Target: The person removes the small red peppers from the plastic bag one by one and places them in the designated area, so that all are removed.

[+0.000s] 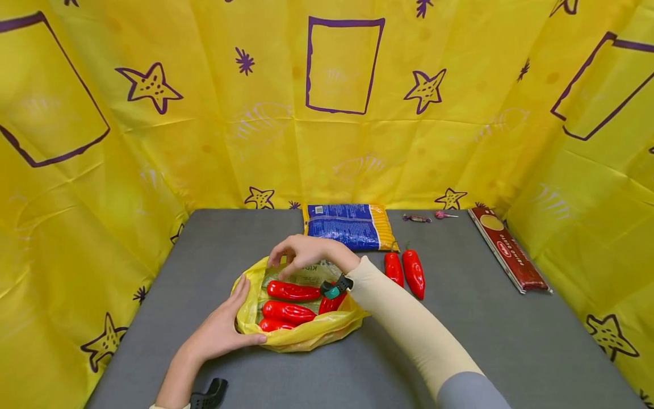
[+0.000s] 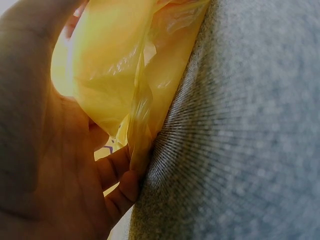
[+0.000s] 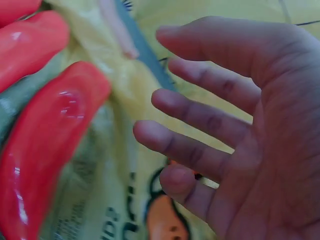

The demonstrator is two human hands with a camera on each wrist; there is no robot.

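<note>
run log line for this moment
left hand: touching yellow bag; right hand: at bag opening, holding nothing; red peppers: inside bag; two more peppers: on table

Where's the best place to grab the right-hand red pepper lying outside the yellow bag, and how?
I'd pinch the right-hand pepper across its middle, bringing your right hand in from above and slightly right. It's long and narrow, lying lengthwise with its tip toward you, and the other loose pepper lies close on its left.
</note>
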